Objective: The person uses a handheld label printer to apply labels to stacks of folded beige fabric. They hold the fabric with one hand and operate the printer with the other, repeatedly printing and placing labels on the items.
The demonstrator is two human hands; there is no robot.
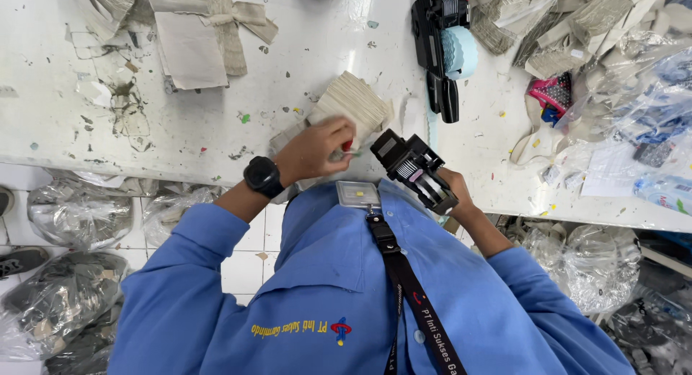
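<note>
1. A stack (353, 101) of beige paper tags lies on the white tabletop (288, 65), at its near edge, just in front of the person's chest.
2. The left hand (317, 148) rests on the near end of the stack, fingers curled and pressed together over the top tag; something small and red shows at the fingertips, too small to tell what it is. A black watch (262, 176) sits on that wrist.
3. The right hand (454, 191) is closed around the grip of a black label gun (414, 170), held just right of the stack, its head tilted toward the stack and close to the left fingers.
4. A second label gun (441, 47), black with a pale blue roll, lies on the tabletop beyond and to the right of the stack, well apart from both hands.
5. Beyond and left of the stack lies a bundle (202, 36) of beige tags tied with a strip.
6. Far right of the stack, more beige bundles and clear plastic bags (649, 94) are heaped on the tabletop.
7. An ID badge (357, 195) on a black lanyard (411, 288) hangs over the blue shirt, just on the near side of the stack.
8. Below the tabletop's edge, left of the stack, filled plastic bags (72, 216) lie on the tiled floor.
</note>
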